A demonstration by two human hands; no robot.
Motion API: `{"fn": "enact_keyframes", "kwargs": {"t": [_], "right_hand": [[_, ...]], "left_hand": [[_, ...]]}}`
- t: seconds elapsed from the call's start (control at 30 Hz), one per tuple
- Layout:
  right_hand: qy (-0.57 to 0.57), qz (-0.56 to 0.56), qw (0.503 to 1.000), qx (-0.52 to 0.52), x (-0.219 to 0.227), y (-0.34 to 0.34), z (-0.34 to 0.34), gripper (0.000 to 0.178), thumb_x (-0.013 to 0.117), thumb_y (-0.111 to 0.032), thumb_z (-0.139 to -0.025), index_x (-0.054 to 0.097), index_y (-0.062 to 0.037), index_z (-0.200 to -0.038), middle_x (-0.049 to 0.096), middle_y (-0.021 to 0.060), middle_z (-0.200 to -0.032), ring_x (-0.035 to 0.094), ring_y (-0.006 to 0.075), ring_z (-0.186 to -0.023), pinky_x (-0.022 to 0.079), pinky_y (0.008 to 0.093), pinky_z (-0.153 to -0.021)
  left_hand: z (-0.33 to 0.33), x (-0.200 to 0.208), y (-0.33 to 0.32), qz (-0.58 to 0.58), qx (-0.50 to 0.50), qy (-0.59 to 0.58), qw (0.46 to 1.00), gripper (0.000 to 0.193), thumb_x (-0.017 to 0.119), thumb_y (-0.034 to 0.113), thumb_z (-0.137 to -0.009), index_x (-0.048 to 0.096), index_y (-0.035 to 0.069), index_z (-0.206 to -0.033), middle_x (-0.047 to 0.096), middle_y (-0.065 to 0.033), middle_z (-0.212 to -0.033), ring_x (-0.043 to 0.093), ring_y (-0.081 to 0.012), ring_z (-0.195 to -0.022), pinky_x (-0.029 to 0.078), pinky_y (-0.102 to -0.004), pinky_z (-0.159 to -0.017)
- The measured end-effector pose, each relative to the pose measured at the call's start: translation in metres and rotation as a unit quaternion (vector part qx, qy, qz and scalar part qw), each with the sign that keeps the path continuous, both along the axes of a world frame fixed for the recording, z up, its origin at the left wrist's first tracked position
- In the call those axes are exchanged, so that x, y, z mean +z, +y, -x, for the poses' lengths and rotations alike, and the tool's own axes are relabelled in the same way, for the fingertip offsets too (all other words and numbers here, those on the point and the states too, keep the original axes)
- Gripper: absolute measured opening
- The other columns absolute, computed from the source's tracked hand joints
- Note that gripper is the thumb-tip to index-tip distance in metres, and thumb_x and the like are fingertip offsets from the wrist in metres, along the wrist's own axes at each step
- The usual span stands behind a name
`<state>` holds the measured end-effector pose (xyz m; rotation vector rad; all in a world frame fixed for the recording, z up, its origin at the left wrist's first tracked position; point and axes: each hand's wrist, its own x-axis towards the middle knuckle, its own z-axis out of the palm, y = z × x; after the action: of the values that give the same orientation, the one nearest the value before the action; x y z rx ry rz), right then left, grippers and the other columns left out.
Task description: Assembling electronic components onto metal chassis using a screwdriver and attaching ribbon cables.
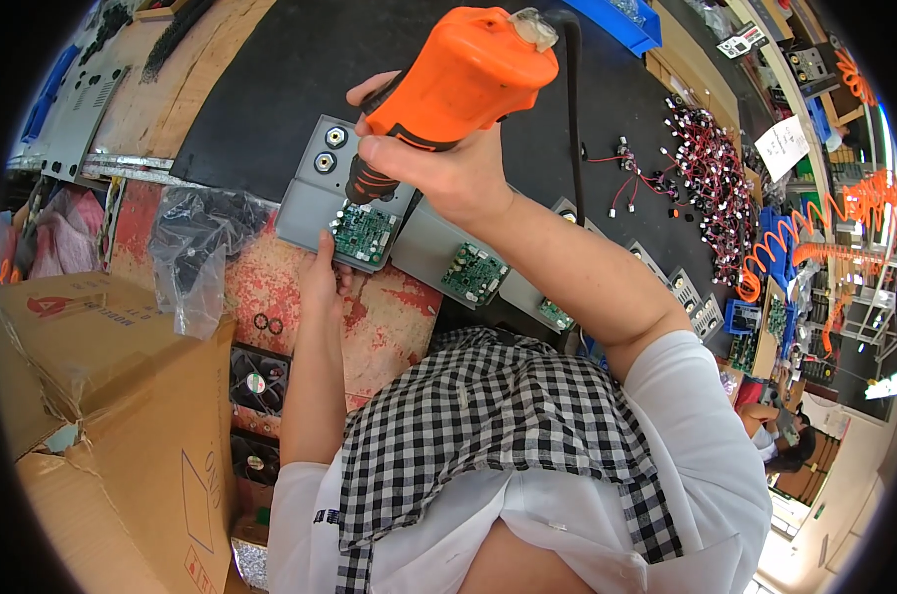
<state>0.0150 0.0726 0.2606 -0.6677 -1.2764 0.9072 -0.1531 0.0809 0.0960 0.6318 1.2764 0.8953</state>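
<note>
My right hand [446,176] is wrapped round an orange electric screwdriver [468,79], held upright with its black nose pointing down. The nose meets the upper edge of a green circuit board [364,236], hiding the tip. This board lies on a grey metal panel [305,210] with two round silver fittings at its far end. At the panel's near edge, my left hand [322,272] grips it, one finger reaching up beside the board. Just right, a second grey panel [424,238] carries another green circuit board [476,274], partly behind my right forearm.
More grey panels [688,292] run off to the right. Red-and-black wired connectors [710,168] lie heaped on the black mat [260,109]. Left are a clear plastic bag [196,262] and a large cardboard box [122,396]. Black fans [258,379] sit beside the box. A dark cable [575,119] hangs from the screwdriver.
</note>
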Motion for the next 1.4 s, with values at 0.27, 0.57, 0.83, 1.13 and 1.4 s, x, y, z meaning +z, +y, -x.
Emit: {"fn": "enact_keyframes", "kwargs": {"t": [0.27,0.57,0.83,1.13,1.4], "right_hand": [[-0.035,0.002,0.999,0.02,0.001,0.003,0.006,0.022,0.062,-0.002,-0.063,0.055,0.0012,-0.084,0.057,0.0057,-0.083,0.054,0.009,-0.068,0.045,0.023,-0.062],[-0.134,0.008,0.99,0.034,0.001,0.033,0.031,0.045,0.065,-0.011,-0.054,0.045,-0.0041,-0.093,0.055,0.0048,-0.077,0.053,0.0144,-0.071,0.042,0.0263,-0.069],[-0.136,0.006,0.99,-0.022,-0.005,0.051,0.026,0.041,0.065,-0.014,-0.052,0.045,-0.003,-0.085,0.054,0.0069,-0.074,0.052,0.0179,-0.068,0.043,0.0286,-0.064],[0.039,-0.097,0.994,0.038,0.026,-0.101,-0.043,0.028,0.063,-0.007,-0.062,0.053,-0.0025,-0.088,0.057,0.0043,-0.078,0.056,0.0124,-0.066,0.045,0.0247,-0.059],[-0.134,-0.125,0.978,0.099,-0.008,-0.276,-0.114,0.046,0.064,-0.007,-0.068,0.03,-0.011,-0.098,0.053,0.0113,-0.087,0.053,0.0236,-0.079,0.043,0.0385,-0.071]], "left_hand": [[0.0,0.001,-0.003,-0.002,0.005,0.0,1.0,0.033,0.048,0.041,-0.082,0.044,0.01,-0.071,0.042,0.0002,-0.048,0.037,-0.0093,-0.036,0.023,-0.0215,-0.034],[0.001,-0.006,0.002,0.005,0.034,0.006,0.999,0.028,0.047,0.038,-0.083,0.046,0.01,-0.076,0.042,-0.0006,-0.049,0.037,-0.0102,-0.036,0.023,-0.0212,-0.032],[-0.015,-0.005,0.016,0.026,0.013,-0.004,1.0,0.029,0.046,0.04,-0.083,0.045,0.012,-0.074,0.04,0.0018,-0.046,0.034,-0.0078,-0.034,0.019,-0.0206,-0.032],[0.041,-0.006,-0.068,0.025,0.105,-0.142,0.984,0.035,0.053,0.044,-0.077,0.05,0.01,-0.083,0.043,-0.0004,-0.062,0.042,-0.0152,-0.059,0.036,-0.0277,-0.06],[0.129,0.029,-0.311,-0.024,0.384,-0.164,0.908,0.03,0.049,0.038,-0.081,0.053,0.008,-0.082,0.049,-0.0032,-0.072,0.043,-0.0166,-0.069,0.037,-0.0301,-0.068]]}}
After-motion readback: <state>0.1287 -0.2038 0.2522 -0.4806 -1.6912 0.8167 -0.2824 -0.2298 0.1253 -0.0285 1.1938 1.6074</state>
